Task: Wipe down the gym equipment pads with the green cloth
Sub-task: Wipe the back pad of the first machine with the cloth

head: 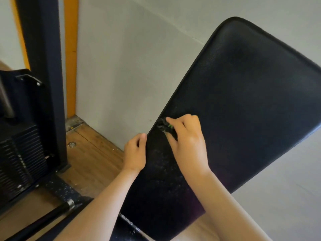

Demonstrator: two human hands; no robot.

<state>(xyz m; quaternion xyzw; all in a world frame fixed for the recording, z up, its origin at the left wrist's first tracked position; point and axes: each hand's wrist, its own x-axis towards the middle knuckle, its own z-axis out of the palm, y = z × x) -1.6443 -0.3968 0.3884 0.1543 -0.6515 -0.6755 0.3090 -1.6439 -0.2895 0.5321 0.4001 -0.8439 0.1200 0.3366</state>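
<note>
The green cloth is bunched into a small wad that reads mostly dark, with only a fleck of bright green showing. It lies on the face of the black pad, close to the pad's left edge and about halfway down. The right hand holds it there: the fingers are curled and pinch the wad, with the index finger stretched over its top and the thumb below. The pad is large, tilted, with rounded corners, and pale speckles show on its lower part.

The left hand grips the pad's left edge just below the cloth. Its thumb lies on the rim and the other fingers curl toward the back, their tips hidden.

Behind the pad stands a grey wall with an orange strip in its corner. To the left is a black upright post and a weight stack on a wooden floor. A dark bar with a chrome collar lies at the lower left.
</note>
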